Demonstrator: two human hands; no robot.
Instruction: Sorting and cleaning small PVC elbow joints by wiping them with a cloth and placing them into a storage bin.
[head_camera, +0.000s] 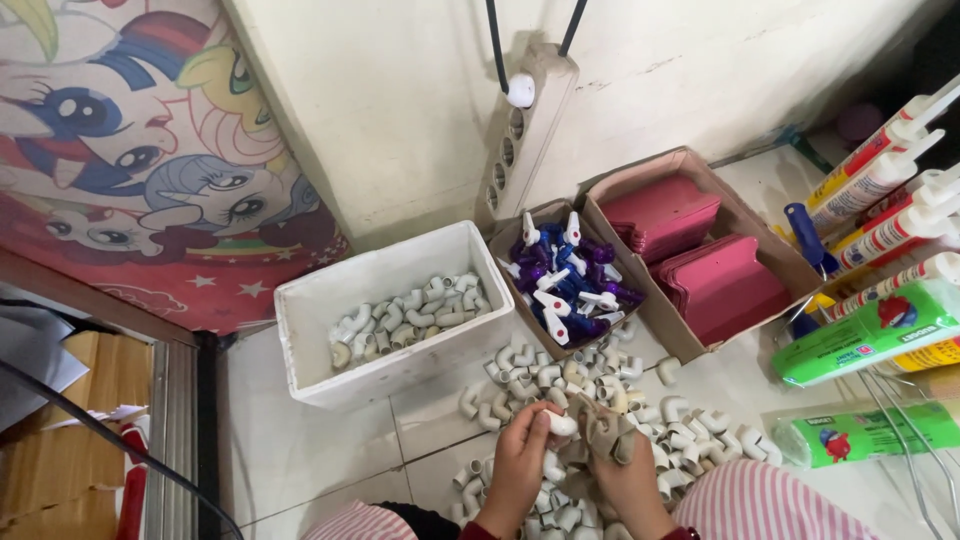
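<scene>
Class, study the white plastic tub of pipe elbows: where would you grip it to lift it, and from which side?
Grip the white tub by its two short end walls, hands coming from above. Its open top leaves bare rims, and the elbows lie low inside, so fingers probably hook over cleanly.

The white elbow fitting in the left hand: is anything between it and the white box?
Nothing visible. The fitting sits in the left hand; between it and the white box lie only bare floor tiles and a few loose fittings.
</scene>
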